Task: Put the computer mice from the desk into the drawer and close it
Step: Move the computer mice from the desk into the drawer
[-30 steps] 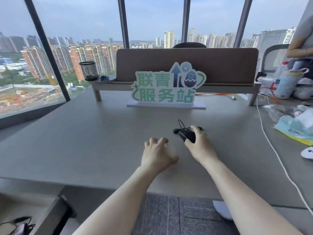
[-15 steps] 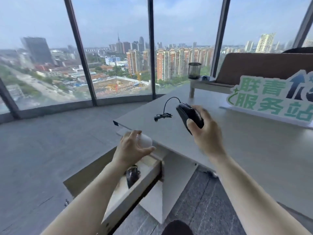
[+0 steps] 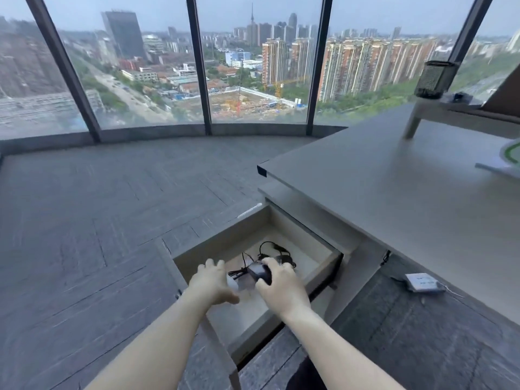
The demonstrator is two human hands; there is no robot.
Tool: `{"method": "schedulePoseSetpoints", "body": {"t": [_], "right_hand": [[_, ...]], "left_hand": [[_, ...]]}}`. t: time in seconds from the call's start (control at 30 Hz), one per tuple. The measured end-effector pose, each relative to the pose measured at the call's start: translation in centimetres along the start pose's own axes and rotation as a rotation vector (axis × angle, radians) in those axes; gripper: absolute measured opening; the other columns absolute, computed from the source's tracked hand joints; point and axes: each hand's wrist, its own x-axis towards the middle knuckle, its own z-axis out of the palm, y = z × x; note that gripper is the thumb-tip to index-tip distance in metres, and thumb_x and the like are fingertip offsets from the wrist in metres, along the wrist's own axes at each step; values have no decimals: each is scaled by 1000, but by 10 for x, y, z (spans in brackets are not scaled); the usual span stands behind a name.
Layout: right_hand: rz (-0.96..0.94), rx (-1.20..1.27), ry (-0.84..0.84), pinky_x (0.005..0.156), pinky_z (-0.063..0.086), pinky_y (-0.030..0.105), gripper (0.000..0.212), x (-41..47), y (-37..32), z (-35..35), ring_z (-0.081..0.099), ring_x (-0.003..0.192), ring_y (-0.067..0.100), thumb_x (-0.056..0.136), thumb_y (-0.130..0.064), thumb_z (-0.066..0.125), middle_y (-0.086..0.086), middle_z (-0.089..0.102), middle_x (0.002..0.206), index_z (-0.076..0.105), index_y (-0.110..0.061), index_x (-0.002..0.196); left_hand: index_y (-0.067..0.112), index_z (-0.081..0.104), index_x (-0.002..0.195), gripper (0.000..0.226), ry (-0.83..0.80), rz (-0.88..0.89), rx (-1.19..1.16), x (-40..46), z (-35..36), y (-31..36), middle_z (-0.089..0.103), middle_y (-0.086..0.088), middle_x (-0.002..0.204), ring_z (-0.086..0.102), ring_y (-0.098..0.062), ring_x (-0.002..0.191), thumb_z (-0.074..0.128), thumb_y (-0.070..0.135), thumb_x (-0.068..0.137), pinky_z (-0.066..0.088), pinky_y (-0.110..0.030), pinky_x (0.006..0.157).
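Under the grey desk [image 3: 394, 198], the beige drawer [image 3: 323, 266] is pulled open. Both my hands are inside it. My right hand [image 3: 281, 288] grips a black wired mouse [image 3: 260, 273] low over the drawer floor, its cable [image 3: 239, 273] trailing to the left. My left hand [image 3: 211, 285] is curled around a white mouse [image 3: 232, 282], of which only a small pale edge shows. Behind them lies another black mouse with a looped cable [image 3: 277, 253] on the drawer floor.
A shelf riser with a black mesh pen cup [image 3: 434, 80] stands on the desk's far right, beside the edge of a green-and-white sign [image 3: 506, 156]. A small white box with a cord [image 3: 423, 282] lies on the floor under the desk. Floor-to-ceiling windows curve around the carpeted floor.
Both hands have carried the mice from the desk down into the open drawer. My view has swung left and downward from the desk to the drawer.
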Motion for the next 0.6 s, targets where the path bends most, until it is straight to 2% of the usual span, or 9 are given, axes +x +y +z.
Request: {"method": "schedulePoseSetpoints", "body": {"t": [0.07, 0.13, 0.2, 0.27, 0.33, 0.5, 0.6], "right_hand": [[36, -128, -54, 79, 46, 36, 50, 9, -2, 22, 58, 98, 33, 87, -34, 49, 14, 46, 130, 40, -28, 135], [48, -253, -91, 84, 45, 38, 51, 20, -5, 39, 58, 108, 34, 85, -41, 50, 14, 46, 132, 38, -27, 133], [54, -362, -145, 89, 44, 41, 53, 30, -6, 52, 53, 119, 33, 85, -46, 50, 15, 48, 131, 36, -25, 130], [79, -421, -214, 88, 45, 43, 50, 39, -6, 63, 47, 125, 33, 84, -42, 53, 16, 48, 130, 36, -23, 127], [101, -459, -261, 85, 46, 42, 48, 44, -2, 70, 50, 122, 35, 85, -37, 55, 15, 49, 130, 36, -22, 127], [70, -559, -291, 84, 46, 41, 43, 43, 4, 74, 57, 117, 35, 88, -28, 53, 14, 58, 126, 39, -21, 128], [-5, -479, -225, 81, 45, 40, 33, 36, -1, 62, 58, 113, 36, 92, -33, 47, 13, 58, 123, 47, -16, 121]], "left_hand": [[15, 41, 129, 91, -57, -19, 76, 13, 9, -1, 41, -8, 129, 41, -30, 124, 77, 56, 56, 45, -41, 98], [13, 41, 131, 92, -83, -23, 115, 23, 17, 0, 42, -9, 130, 41, -29, 126, 77, 53, 57, 44, -41, 101], [11, 42, 132, 86, -81, -27, 139, 32, 25, 1, 42, -11, 131, 43, -30, 126, 74, 48, 61, 44, -40, 100], [9, 43, 133, 79, -75, -24, 162, 40, 31, 0, 42, -12, 132, 44, -32, 125, 70, 44, 67, 44, -40, 98], [9, 42, 132, 77, -88, -28, 176, 45, 36, -2, 41, -13, 132, 45, -34, 123, 70, 44, 69, 44, -41, 97], [12, 38, 136, 91, -132, -27, 209, 47, 33, -6, 42, -11, 136, 44, -33, 127, 77, 47, 62, 44, -43, 98], [12, 43, 133, 77, -33, -1, 165, 41, 14, -7, 46, -9, 134, 46, -32, 126, 71, 50, 71, 44, -44, 96]]}}
